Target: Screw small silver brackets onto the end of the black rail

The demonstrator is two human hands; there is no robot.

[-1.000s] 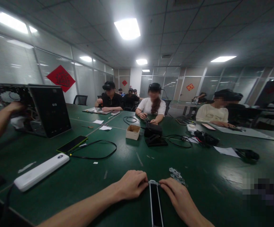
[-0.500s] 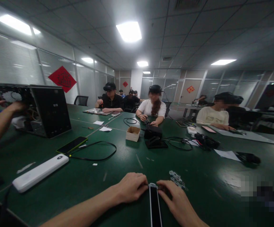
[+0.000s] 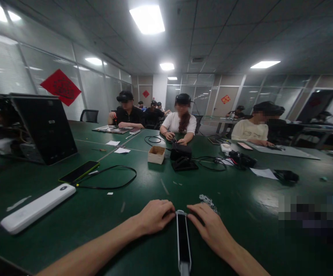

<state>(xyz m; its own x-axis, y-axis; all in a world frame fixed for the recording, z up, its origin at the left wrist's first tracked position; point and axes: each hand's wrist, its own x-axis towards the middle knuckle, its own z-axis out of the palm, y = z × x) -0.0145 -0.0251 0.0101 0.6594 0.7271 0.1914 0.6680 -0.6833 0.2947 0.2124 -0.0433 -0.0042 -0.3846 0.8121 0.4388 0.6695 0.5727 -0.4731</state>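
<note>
The black strip [image 3: 183,239] lies flat on the green table [image 3: 97,214], pointing away from the person. The left hand [image 3: 155,216] and right hand [image 3: 205,226] pinch its far end, one from each side. Best to press evenly and keep it flat. A small metal bracket [image 3: 208,202] sits just beyond. Farther off lie a white bar [image 3: 37,207] and a phone [image 3: 78,172].

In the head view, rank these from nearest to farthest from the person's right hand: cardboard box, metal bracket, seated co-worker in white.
1. metal bracket, just beyond the right hand.
2. cardboard box, mid-table, to the left.
3. co-worker in white, at the far edge.
</note>
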